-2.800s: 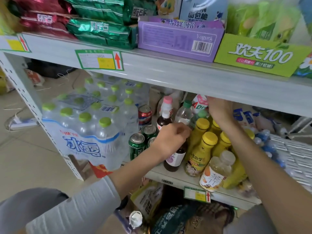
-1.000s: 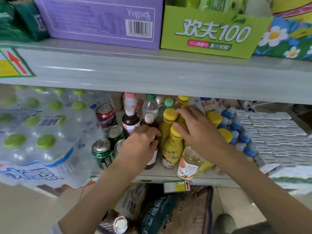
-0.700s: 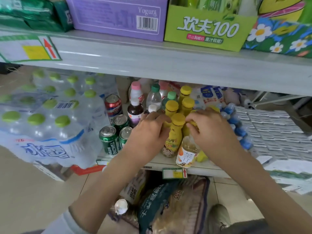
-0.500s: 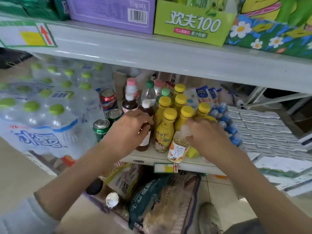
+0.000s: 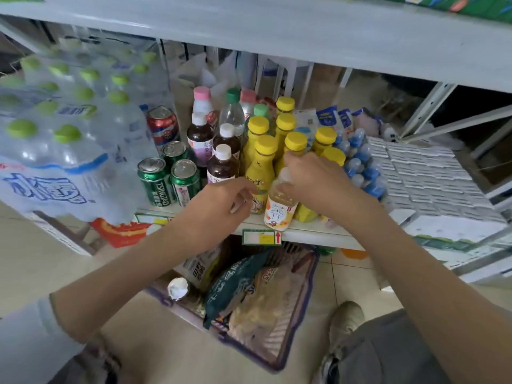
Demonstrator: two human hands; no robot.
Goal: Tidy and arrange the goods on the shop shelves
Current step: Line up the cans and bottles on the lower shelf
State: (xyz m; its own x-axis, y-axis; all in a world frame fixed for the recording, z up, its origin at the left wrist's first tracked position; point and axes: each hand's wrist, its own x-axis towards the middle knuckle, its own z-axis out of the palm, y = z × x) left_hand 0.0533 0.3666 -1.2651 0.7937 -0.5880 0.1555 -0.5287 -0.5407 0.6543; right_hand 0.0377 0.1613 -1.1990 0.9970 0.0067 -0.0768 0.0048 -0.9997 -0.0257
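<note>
Right hand (image 5: 313, 181): fingers curled round the cap and neck of the tea bottle (image 5: 279, 209), gripping it from above. Left hand (image 5: 221, 202): fingers loosely curled with nothing in them, and fingertips just beside the front yellow bottle. I can't tell if they touch it.

Tea bottle: upright at the near edge of the lower shelf (image 5: 318, 236), between the two hands. It is under the right hand and just right of the left fingertips.

Rest, big to small:
- Water pack (image 5: 69, 139) at far left: shrink-wrapped, green caps, blue Chinese characters too blurred to read.
- White cartons (image 5: 429, 184) in a wrapped block at the right end of the shelf; print unreadable.
- Basket (image 5: 310, 286) on the floor below the shelf, near side, holding snack bags.
- Yellow bottles (image 5: 260, 167): yellow-capped cluster just behind the tea bottle and touching it.
- Dark bottles (image 5: 221, 167) with white caps, left of the yellow ones.
- Blue-cap bottles (image 5: 363, 167), small, right of the right hand.
- Green cans (image 5: 155, 181) left of the dark bottles, one reading "TSINGTAO". Red can (image 5: 162, 126) behind them.
- Tea label: large blue "茶" on white and orange.
- Price tag (image 5: 261, 236) on the shelf edge directly below the tea bottle: green border, yellow patch, red up-arrow.
</note>
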